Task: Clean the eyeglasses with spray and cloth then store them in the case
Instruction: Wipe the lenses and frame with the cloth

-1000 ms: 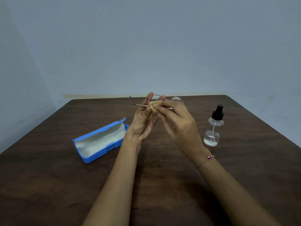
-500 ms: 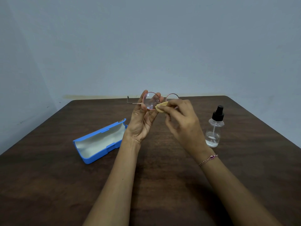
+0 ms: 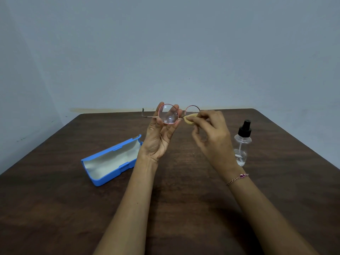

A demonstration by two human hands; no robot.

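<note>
Head view: left grip (image 3: 158, 140) holds eyeglasses (image 3: 168, 114) crosswise, lenses facing camera; right grip (image 3: 211, 133) pinches cloth (image 3: 190, 120).

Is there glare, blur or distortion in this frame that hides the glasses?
Head view: dim, even light, only faint shadows on the table beneath the arms. Head view: small pale reflections on one lens of the eyeglasses held by the left hand, rim readable. Head view: wide-angle splay at the table edges; little blur on the right hand or cloth.
</note>
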